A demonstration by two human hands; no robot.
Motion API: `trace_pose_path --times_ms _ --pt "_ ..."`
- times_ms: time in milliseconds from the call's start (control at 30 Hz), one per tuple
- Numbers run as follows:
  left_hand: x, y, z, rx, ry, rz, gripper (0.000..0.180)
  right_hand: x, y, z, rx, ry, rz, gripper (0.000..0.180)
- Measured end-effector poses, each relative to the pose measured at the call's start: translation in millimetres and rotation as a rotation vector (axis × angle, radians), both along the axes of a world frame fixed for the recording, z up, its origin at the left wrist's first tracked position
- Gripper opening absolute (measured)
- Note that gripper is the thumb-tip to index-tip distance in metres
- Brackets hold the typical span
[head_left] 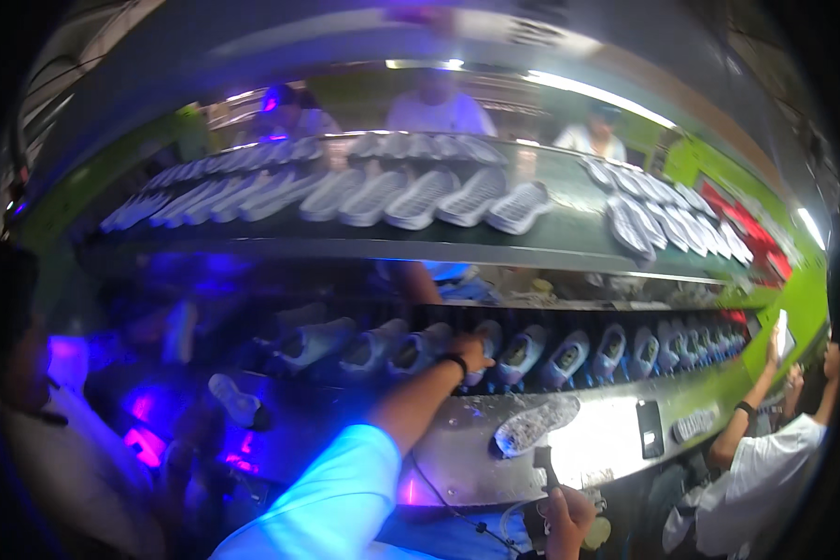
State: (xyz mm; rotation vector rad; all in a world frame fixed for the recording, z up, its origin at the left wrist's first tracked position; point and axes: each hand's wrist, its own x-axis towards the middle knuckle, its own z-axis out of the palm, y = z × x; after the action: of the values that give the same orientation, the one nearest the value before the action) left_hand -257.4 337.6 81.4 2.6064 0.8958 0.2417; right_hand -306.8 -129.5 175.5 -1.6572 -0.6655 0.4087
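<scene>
My left hand (pixel 469 355) reaches forward to the lower conveyor and grips a white shoe upper (pixel 483 343) standing in the row there. A black band sits on that wrist, and a light blue sleeve covers the upper arm. My right hand (pixel 569 515) is low at the bottom edge, closed around the handle of a small tool (pixel 543 464) that points up. A single shoe sole (pixel 536 425) lies flat on the shiny metal bench (pixel 457 457) between both hands.
The upper belt (pixel 569 233) carries rows of white soles (pixel 420 198). The lower belt holds a line of white shoes (pixel 616 347). A dark phone-like slab (pixel 650 427) lies on the bench. Co-workers stand left (pixel 56 439), right (pixel 765 476) and behind the line.
</scene>
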Motion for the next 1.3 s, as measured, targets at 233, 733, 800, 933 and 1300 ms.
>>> trace_pose_path --times_ms 233,733,800,933,1300 --pt "-34 8 -19 -0.030 -0.152 0.399 0.082 -30 -5 28 0.092 -0.074 -0.057 0.019" --pt "-291 -129 142 -1.331 -0.945 0.191 0.057 -44 23 27 0.004 0.095 0.116 0.026" --pt "-297 -144 152 -1.026 -0.942 0.165 0.062 -51 33 32 -0.022 0.038 0.134 0.028" --pt "-314 -162 145 -0.464 -0.903 0.046 0.074 -63 49 33 -0.090 0.020 0.211 0.027" --pt "-363 -230 124 0.122 -0.513 -0.056 0.075 -87 78 5 -0.243 0.248 0.366 0.027"
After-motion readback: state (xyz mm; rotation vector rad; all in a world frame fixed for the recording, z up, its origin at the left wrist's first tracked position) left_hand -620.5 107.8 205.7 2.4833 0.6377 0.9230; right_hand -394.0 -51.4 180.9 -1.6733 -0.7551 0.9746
